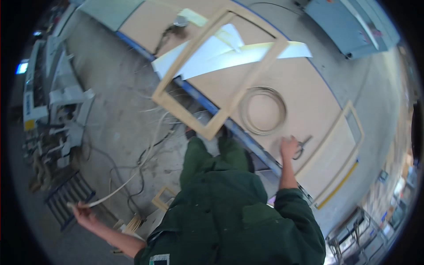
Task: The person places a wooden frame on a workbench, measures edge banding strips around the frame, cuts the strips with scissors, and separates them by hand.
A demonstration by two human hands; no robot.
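At the lower left, my left hand (85, 215) pinches the end of a pale flexible strip (132, 176), which curves up toward the table's edge. My right hand (289, 148) is over the table (309, 97) at the handles of dark scissors (303, 147); its fingers are partly hidden and blurred. A coil of thin pale strip (263, 110) lies on the table just above my right hand. A large rectangular wooden frame (187, 115) overhangs the table's near edge, with white sheets (212, 59) behind it.
A second wooden frame (329, 141) and a yellow strip (338, 185) are at the right. Grey machines stand at the left (66, 97) and upper right (349, 26). Dark cables (141, 176) run over the floor. A slatted rack (70, 198) is at the lower left.
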